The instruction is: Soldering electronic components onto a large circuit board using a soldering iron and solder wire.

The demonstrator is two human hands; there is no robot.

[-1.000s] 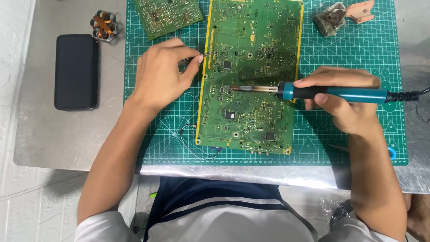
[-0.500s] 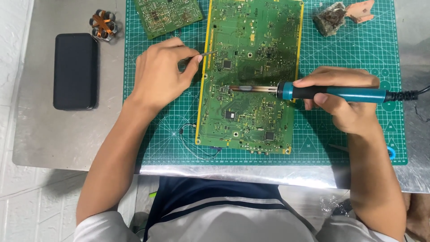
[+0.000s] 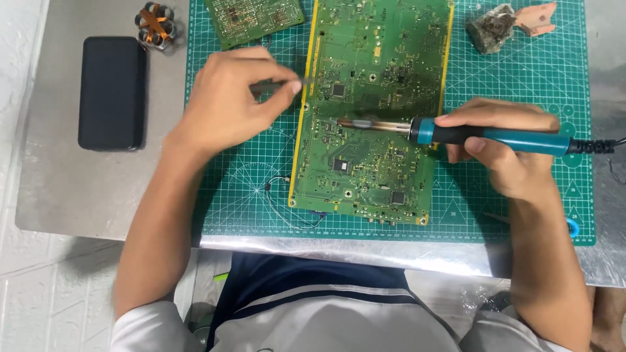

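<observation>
Seen from above, the right hand (image 3: 505,153) is gripping a teal-handled soldering iron (image 3: 456,132), its metal tip lying across the middle of a large green circuit board (image 3: 375,111). The board is lying flat on a green cutting mat (image 3: 521,85) on a metal table (image 3: 59,189). The left hand (image 3: 228,98) is pinching a thin, blurred tool (image 3: 277,83) just beside the board's left edge. A black rectangular case (image 3: 112,92) is lying well to the left.
</observation>
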